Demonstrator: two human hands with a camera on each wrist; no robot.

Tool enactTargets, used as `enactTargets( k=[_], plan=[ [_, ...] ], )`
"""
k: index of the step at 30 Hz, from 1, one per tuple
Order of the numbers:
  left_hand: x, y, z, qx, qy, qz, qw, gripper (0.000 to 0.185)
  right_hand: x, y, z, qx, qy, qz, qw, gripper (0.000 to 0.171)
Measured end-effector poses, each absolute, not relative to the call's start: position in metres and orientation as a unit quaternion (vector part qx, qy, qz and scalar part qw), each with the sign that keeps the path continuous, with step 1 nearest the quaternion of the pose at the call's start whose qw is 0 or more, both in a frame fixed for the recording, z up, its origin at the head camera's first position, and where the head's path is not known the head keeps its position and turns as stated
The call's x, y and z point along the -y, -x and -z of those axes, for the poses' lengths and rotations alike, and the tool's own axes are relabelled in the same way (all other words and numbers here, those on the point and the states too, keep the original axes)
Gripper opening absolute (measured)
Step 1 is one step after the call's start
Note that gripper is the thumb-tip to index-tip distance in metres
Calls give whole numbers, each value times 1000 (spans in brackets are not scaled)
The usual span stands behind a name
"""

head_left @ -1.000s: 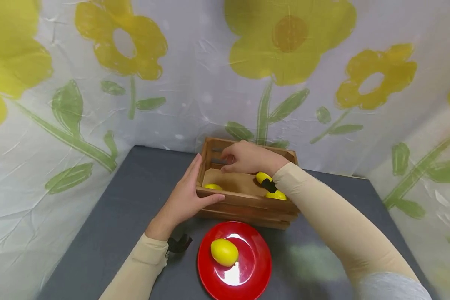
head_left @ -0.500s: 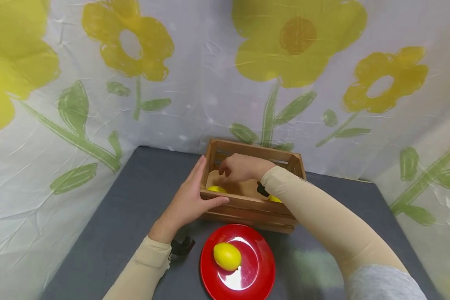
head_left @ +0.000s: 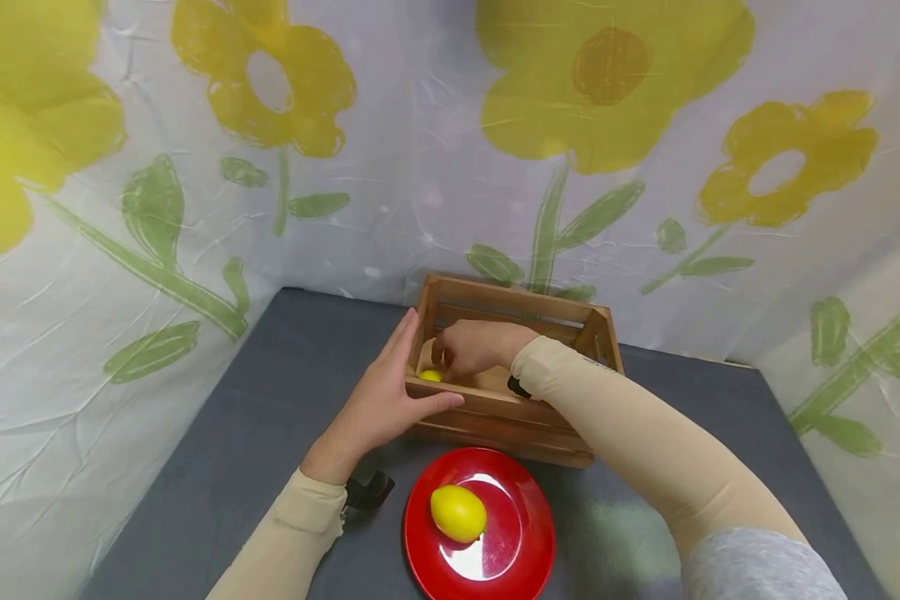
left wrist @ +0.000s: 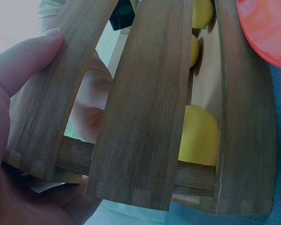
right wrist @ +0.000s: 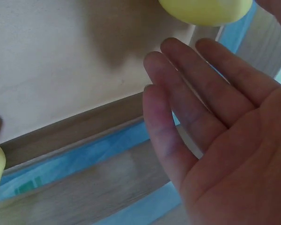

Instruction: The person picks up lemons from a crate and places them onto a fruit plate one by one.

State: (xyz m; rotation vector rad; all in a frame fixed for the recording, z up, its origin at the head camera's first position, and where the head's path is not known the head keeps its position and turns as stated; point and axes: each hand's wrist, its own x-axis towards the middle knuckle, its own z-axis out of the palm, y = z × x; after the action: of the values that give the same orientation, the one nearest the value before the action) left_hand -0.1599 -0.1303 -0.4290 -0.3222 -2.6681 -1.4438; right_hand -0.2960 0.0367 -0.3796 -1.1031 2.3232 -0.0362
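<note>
A slatted wooden crate (head_left: 540, 414) stands on the dark table with several yellow lemons inside. My left hand (head_left: 384, 403) grips its front left corner, thumb over the front rim and fingers along the left side; the thumb (left wrist: 25, 63) presses the top slat. My right hand (head_left: 471, 350) reaches down into the crate's left end, fingers (right wrist: 192, 103) straight and holding nothing. A lemon (head_left: 430, 376) lies just beyond the fingertips, also seen as the lemon (right wrist: 206, 9) above them. Another lemon (left wrist: 199, 136) shows through the slats.
A red plate (head_left: 513, 533) sits in front of the crate with one lemon (head_left: 457, 512) on it. Flower-print sheeting walls the table at the back and on both sides. A black wrist strap (head_left: 367, 492) lies by my left sleeve.
My right hand has dropped from the crate's back wall, down and leftwards, to the lemon in the front left corner. The left hand has kept its hold on the crate.
</note>
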Motion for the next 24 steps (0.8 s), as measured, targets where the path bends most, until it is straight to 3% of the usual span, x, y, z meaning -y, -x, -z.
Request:
enactTargets(
  k=[24],
  plan=[
    [130,158,426,873,110,474,47,127,-27,290,383,-843,458,-42,277,33]
  ],
)
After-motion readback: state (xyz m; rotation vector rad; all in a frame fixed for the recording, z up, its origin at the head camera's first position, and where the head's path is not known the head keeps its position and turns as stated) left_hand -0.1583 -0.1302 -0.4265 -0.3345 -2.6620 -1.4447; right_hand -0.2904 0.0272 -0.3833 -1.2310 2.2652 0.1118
